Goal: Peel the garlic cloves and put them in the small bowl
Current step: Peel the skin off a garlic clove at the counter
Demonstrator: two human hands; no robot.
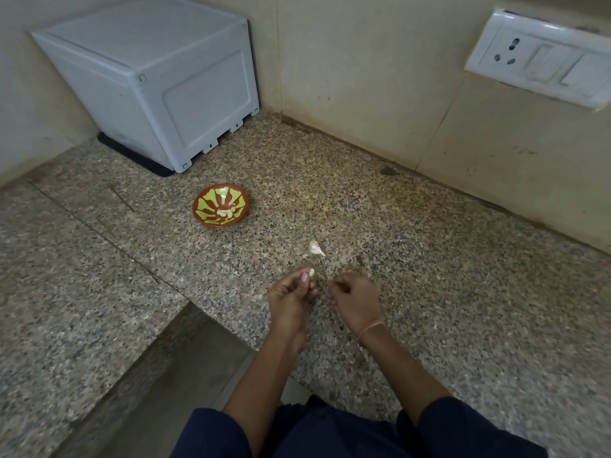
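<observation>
White box [158,90]: stands at the back left of the counter [429,259], well apart from the work.
Small bowl [221,206]: sits on the counter ahead and left of the hands. A few peeled cloves [226,212] lie inside it.
Left hand [291,292]: thumb and fingertips are narrowed to a pinch on a garlic clove [311,272], held up near the counter's front edge.
Papery piece [316,248]: lies on the counter just beyond the hands. Loose skin or an unpeeled clove; cannot tell which.
Right hand [355,297]: just beside the left, not touching it. The fingers are curled inward; whether they hold a shred of skin cannot be told.
Wall socket [542,57]: far right, not involved.
Step in hand: judged to be stripping skin from the pinched clove.
Procedure: keep the pinch at the clove's base and leave its tip exposed. Pull the skin away with the other thumbnail. Check that no skin remains before reaching for the bowl.
</observation>
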